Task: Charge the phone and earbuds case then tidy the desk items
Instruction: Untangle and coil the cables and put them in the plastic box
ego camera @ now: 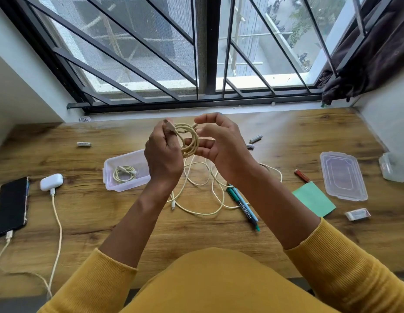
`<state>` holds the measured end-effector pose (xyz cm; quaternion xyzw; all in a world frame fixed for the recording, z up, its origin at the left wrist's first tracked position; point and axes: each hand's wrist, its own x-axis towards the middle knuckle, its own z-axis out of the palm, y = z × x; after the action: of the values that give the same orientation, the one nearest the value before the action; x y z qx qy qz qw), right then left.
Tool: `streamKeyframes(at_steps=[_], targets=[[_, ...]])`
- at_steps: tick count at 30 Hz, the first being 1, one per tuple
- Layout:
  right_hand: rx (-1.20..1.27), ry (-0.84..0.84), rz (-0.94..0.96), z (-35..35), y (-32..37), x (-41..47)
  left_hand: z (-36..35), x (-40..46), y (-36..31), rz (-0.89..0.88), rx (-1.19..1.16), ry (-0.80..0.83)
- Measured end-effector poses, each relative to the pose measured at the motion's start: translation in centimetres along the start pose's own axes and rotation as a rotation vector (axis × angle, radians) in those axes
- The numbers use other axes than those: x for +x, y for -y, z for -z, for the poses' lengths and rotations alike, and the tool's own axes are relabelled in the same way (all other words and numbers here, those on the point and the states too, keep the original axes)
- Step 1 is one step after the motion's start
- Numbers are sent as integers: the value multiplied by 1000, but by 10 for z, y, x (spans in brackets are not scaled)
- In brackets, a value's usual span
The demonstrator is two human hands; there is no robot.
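The phone (11, 205) and earbuds case (51, 181) are seen plugged in on the desk (94, 222); farther up, a cable (189, 141) is gripped by the left hand (162, 154) and looped through the curled right hand (219, 143), above a box (126, 170)

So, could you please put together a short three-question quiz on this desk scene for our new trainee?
1. True or false: the earbuds case has a cable plugged into it.
2. What already lies in the open plastic box? A) batteries B) a coiled cable C) pens
3. What are the left hand and right hand doing together?

Key:
1. True; the phone is plugged in too.
2. B, the coiled cable.
3. Winding a cream cable into a coil above the desk; its loose end trails on the wood.
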<state>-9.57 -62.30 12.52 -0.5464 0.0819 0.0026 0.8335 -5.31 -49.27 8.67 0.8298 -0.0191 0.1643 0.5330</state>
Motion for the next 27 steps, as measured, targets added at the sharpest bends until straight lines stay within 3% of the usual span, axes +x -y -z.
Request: streamKeyframes(at_steps=[7, 13, 17, 21, 27], targets=[[-570, -78, 273, -2, -8, 0, 1, -3, -3, -26, 56, 40], [-733, -177, 335, -2, -12, 5, 0, -4, -4, -42, 24, 58], [-710, -193, 365, -2, -11, 2, 4, 4, 2, -25, 36, -14], [-477, -141, 370, -5, -15, -3, 7, 13, 4, -25, 38, -72], [-300, -194, 293, -7, -10, -7, 9, 11, 4, -111, 6, -8]])
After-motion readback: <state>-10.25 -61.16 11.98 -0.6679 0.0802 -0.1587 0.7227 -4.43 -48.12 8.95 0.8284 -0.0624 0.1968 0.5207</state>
